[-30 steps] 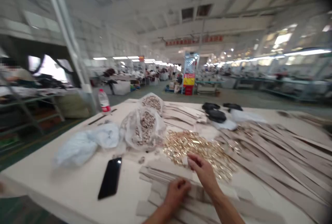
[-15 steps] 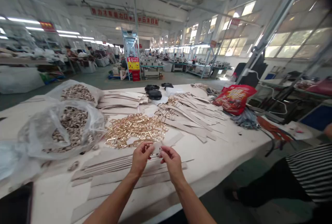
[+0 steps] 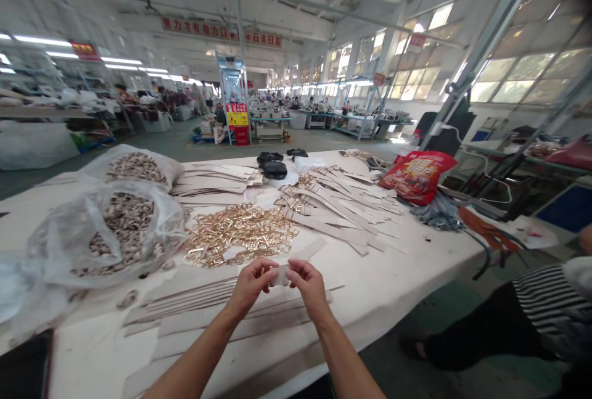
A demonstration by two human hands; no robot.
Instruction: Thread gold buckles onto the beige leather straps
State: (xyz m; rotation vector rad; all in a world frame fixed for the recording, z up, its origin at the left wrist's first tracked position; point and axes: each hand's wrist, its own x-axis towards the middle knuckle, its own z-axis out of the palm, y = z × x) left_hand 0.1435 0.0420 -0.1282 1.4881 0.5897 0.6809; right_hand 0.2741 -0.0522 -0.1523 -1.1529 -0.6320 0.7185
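Note:
My left hand (image 3: 252, 283) and my right hand (image 3: 307, 285) are close together over the near part of the table. A small pale strap piece (image 3: 280, 276) is pinched between the fingertips of both. Its ends are hidden by my fingers. Under my wrists lie long pale strips (image 3: 194, 300), side by side in rows. Just beyond my hands is a heap of gold-coloured metal buckles (image 3: 245, 232). To the right of it, pale straps (image 3: 333, 205) fan out, some with buckles at their far ends.
On the left, clear plastic bags (image 3: 60, 232) hold many small beige loops (image 3: 129, 226). Black pouch-like objects (image 3: 274, 169) sit at the back. A red printed bag (image 3: 419, 176) is on the right. Beyond the table's right edge stands a person in a striped top (image 3: 541, 291).
The pale piece now lies flatter and shows more widely between my fingertips. My hands have moved slightly nearer to me. At the right, the person has shifted a little.

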